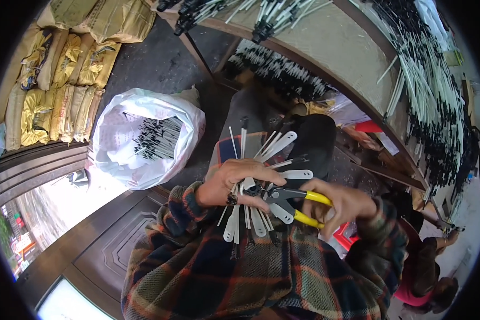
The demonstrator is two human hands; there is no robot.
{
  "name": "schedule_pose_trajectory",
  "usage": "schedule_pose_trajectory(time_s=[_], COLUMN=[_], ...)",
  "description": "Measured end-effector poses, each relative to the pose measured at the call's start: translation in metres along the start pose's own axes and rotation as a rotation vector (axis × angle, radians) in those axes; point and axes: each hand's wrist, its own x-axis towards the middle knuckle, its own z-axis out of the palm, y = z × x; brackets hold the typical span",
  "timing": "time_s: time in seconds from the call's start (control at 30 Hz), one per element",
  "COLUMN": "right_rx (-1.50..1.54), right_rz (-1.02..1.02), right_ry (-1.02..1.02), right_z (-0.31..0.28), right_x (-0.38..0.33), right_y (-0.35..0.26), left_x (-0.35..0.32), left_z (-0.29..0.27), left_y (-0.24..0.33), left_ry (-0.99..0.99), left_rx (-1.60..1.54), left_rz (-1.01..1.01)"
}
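Observation:
My left hand (232, 180) is closed around a spray of plastic parts, with white flat strips (284, 143) and thin rods with dark tips fanning out from a black hub (255, 189). Each strip has small holes near its rounded end. In my right hand (352, 205) is a pair of cutting pliers (316, 197) with yellow handles, the fingers wrapped around them. The handles are spread apart. The pliers' jaws reach in beside the hub, close to my left thumb and fingers; exactly what lies between them is hidden.
On the left, a white sack (189, 122) stands with its mouth wide, many dark-tipped rods (157, 140) inside. Yellow-brown packed bags (58, 85) are stacked behind it. A table (336, 48) carries bundles of rods (424, 101). Another person (418, 261) sits at the lower right.

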Motion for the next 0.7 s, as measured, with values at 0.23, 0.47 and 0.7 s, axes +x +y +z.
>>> schedule_pose_trajectory(time_s=[0.23, 0.47, 0.7], right_rx=[-1.035, -0.093, -0.817], right_rz=[-0.114, 0.011, -0.061], right_ry=[0.557, 0.077, 0.38], right_z=[0.036, 0.007, 0.025], right_x=[-0.003, -0.003, -0.01], right_y=[-0.006, -0.006, -0.004], left_x=[0.0, -0.004, -0.002], left_z=[0.0, -0.001, -0.001], left_y=[0.005, -0.005, 0.005], left_ry=[0.064, 0.009, 0.014], left_rx=[0.055, 0.084, 0.089], left_rz=[-0.008, 0.052, -0.013])
